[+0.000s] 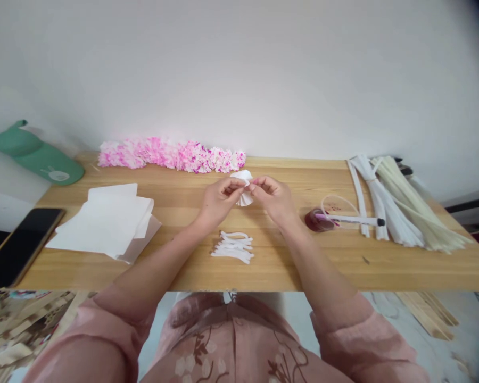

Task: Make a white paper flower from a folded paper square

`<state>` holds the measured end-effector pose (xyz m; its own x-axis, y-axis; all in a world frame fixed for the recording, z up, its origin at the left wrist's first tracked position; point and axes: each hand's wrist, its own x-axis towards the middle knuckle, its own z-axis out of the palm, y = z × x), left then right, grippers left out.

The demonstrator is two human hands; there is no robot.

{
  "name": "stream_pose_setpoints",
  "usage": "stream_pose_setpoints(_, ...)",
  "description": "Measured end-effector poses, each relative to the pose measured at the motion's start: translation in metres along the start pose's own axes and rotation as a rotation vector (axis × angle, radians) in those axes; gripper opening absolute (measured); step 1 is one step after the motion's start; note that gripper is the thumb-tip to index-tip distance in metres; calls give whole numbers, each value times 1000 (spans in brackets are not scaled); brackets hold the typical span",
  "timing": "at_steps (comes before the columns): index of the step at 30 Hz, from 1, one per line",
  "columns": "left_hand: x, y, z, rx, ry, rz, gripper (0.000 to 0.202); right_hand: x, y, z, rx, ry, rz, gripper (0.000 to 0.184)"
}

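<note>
Over the middle of the table, my left hand [222,198] and my right hand [272,199] meet fingertip to fingertip. Between them is a white pleated paper piece [245,199], fanned out above and below the fingers. Both hands pinch it near its narrow middle; the exact grip is partly covered by the fingers. Closer to me, between my forearms, lies a small pile of short white strips [233,247]. Behind the hands, a long row of pink and white ruffled paper flowers [171,154] runs along the wall.
White paper sheets [99,221], a dark phone [22,244] and a green bottle [40,154] lie at the left. To the right are a jar of dark red liquid [316,220], a marker pen [359,219] across it, and bundles of white [395,218] and cream strips [423,213].
</note>
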<state>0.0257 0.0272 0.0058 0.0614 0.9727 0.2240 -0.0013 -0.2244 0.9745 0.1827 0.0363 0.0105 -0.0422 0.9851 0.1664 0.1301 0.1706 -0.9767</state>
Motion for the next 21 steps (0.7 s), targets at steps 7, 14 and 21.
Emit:
stream_pose_setpoints(7,-1,7,-2,197,13,94,10,-3,-3,1,-125,-7,-60,15)
stream_pose_setpoints(14,-2,4,-3,297,24,84,8,-4,-3,3,-171,-16,-93,14)
stream_pose_setpoints(21,-1,7,-1,24,27,-39,9,-9,-8,2,-315,-6,-191,16)
